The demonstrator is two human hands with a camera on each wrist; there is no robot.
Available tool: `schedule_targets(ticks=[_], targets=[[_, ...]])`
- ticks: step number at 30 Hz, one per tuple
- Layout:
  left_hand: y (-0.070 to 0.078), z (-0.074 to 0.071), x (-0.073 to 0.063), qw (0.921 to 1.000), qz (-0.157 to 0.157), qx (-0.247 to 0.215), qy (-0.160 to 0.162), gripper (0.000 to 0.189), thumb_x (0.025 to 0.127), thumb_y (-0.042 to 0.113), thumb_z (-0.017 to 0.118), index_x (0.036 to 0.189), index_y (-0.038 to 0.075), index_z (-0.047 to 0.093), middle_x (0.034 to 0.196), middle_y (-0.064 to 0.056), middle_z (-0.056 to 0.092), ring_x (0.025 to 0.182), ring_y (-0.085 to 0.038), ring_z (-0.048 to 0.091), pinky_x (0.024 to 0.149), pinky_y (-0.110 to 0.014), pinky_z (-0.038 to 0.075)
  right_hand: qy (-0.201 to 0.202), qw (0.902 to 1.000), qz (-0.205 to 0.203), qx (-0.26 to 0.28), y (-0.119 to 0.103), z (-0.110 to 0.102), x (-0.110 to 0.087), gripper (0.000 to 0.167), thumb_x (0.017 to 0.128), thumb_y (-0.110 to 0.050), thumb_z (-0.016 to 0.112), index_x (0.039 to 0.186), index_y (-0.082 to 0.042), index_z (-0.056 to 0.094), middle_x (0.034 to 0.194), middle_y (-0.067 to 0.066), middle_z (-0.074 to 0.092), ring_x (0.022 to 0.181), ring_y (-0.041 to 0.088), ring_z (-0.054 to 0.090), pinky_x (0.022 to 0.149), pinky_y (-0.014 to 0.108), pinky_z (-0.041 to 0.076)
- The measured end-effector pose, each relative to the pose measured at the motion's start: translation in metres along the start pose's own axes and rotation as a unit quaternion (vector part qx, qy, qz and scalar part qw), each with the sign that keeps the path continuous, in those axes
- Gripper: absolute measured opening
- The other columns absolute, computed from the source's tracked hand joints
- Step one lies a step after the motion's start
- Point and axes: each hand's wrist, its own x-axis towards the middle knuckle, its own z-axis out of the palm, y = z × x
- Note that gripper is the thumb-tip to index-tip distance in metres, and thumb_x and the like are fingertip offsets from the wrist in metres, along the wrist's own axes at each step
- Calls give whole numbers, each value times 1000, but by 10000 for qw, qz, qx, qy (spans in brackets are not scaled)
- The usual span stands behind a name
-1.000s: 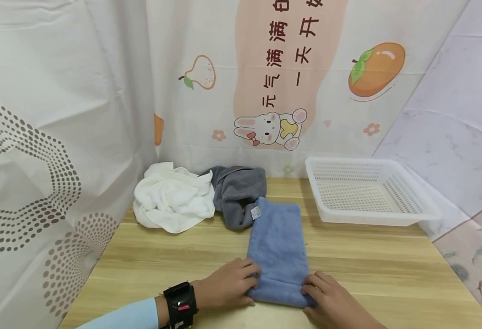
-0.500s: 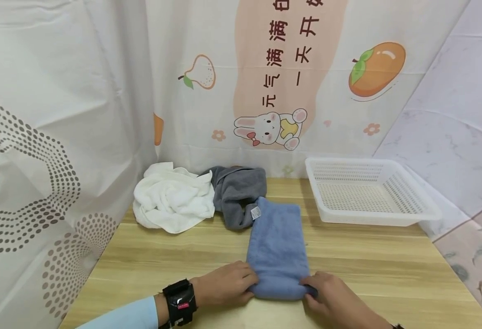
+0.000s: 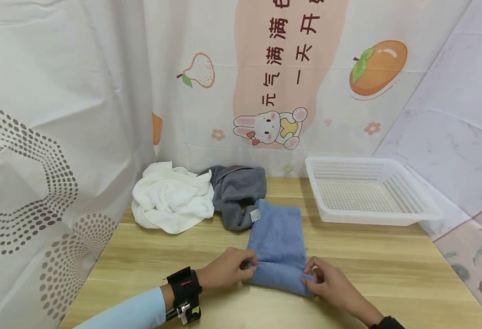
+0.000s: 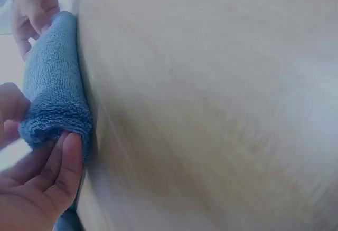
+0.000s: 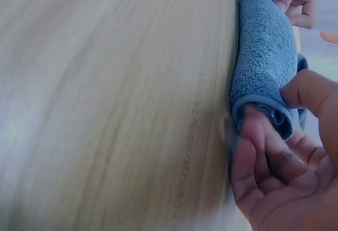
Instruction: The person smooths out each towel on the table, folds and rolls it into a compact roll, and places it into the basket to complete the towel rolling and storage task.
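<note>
Blue towel (image 3: 280,235) rolled at its near end on a wood-grain table (image 3: 163,256)

We see pale, streaked boards under the towel; the left hand (image 3: 226,269) pinches the roll's left end and the right hand (image 3: 333,285) pinches its right end, fingers tucked into the coil; the flat part runs back to a crumpled grey towel (image 3: 238,189), which touches a bunched white towel (image 3: 173,198); farther right we find a white perforated basket (image 3: 368,218); behind hangs a white sheet (image 3: 340,137) printed with fruit, a rabbit and sideways characters; brown dots pattern the left-hand curtain (image 3: 113,91).
</note>
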Motion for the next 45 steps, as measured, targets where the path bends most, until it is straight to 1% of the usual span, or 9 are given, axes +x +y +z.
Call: schedule_targets(ticks=[5, 12, 17, 28, 31, 36, 38, 42, 45], targets=[[2, 2, -1, 9904, 609, 1189, 348, 12, 92, 9, 72, 90, 17, 62, 95, 9, 53, 87, -2, 50, 76, -12, 44, 829, 9850, -1184, -948, -1, 8, 2, 24, 86, -8, 82, 97, -19, 63, 86, -7, 55, 68, 2, 50, 55, 22, 46], [5, -1, -7, 9859, 922, 1383, 194, 19, 94, 12, 71, 110, 22, 74, 103, 10, 59, 96, -1, 52, 83, -10, 43, 1394, 9008, -3131, -2666, -8, 17, 0, 15, 90, -6, 79, 90, -20, 72, 96, -9, 62, 87, 8, 60, 72, 15, 50], [2, -5, -14, 9885, 856, 1224, -251, 21, 93, 32, 79, 112, 23, 75, 102, 12, 63, 95, 3, 54, 82, -10, 44, 1142, 8995, -2818, -3138, -16, 20, -7, 28, 86, -32, 85, 104, -16, 70, 103, -8, 64, 91, 10, 65, 74, 23, 55], [-3, -5, -13, 9995, 150, -53, -278, 9, 100, 23, 70, 99, 22, 79, 90, 21, 69, 76, 9, 57, 68, -13, 50, 1295, 8687, -3186, -3564, -11, 31, -4, 48, 72, -17, 92, 114, -7, 73, 112, -1, 62, 97, 12, 63, 82, 26, 52], [1, -3, -14, 9897, 947, 1077, -36, 10, 101, 20, 69, 100, 15, 78, 99, 12, 68, 89, 3, 60, 81, -13, 49, 1283, 8767, -3005, -3530, -12, 32, -4, 43, 75, -18, 88, 113, -5, 74, 113, 0, 65, 100, 14, 64, 82, 29, 55], [9, -4, -17, 9197, 2122, 3299, 169, 40, 98, 42, 70, 116, 7, 72, 117, -1, 62, 111, -14, 58, 99, -27, 46, 1038, 9111, -2465, -3138, -15, 27, 5, 31, 80, -15, 83, 109, -6, 74, 103, -3, 68, 92, 8, 61, 74, 27, 55], [11, -6, -19, 9083, 2077, 3630, -54, 50, 96, 48, 71, 123, 6, 68, 121, -1, 61, 115, -16, 55, 100, -30, 46, 958, 9239, -2271, -2926, -14, 24, 9, 30, 80, -13, 82, 108, -4, 75, 98, -2, 69, 86, 6, 59, 69, 25, 54], [7, -10, -17, 9188, 1734, 3534, -277, 44, 97, 33, 73, 129, 5, 66, 121, -2, 61, 115, -15, 56, 106, -28, 43, 800, 9481, -1891, -2430, -12, 18, 17, 25, 83, -11, 80, 106, -4, 75, 95, -1, 71, 82, 2, 58, 66, 24, 52], [1, -11, -15, 9454, 1396, 2937, -233, 36, 97, 24, 70, 127, 6, 67, 117, -1, 62, 112, -12, 58, 103, -23, 44, 423, 9724, -1504, -1733, -11, 14, 22, 18, 90, -12, 76, 107, -8, 70, 90, -7, 69, 76, 0, 56, 63, 23, 50]])
